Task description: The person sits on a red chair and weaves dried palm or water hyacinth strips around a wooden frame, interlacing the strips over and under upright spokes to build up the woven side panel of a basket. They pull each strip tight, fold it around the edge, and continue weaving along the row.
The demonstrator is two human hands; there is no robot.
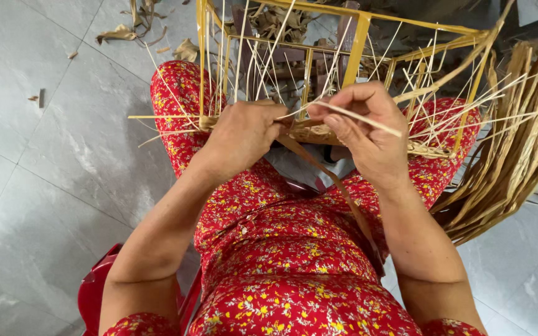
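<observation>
Floor [51, 155]: grey tiles, with dry leaf scraps [116, 34] lying at the upper left
Clothing [281, 261]: red cloth with small yellow and white flowers, covering the lap and both knees
Frame [359, 37]: yellow rods forming an open box shape, resting on the knees, with many thin pale sticks [250, 56] standing up through it
Bundle of strips [518, 149]: dry tan leaf strips heaped at the right, beside the right knee and touching the frame's far corner
Stool [98, 292]: red plastic, edge showing at the lower left under the seated person
Woven edge [319, 132]: a low band of plaited strip along the frame's near bottom rod, between the two hands
Loose strip [337, 186]: brown, flat, trailing from the woven edge down across the lap
Left hand [244, 134]: closed, fingers curled in against the woven edge, gripping the strip there
Right hand [368, 130]: thumb and fingers pinching one thin pale stick just above the woven edge
</observation>
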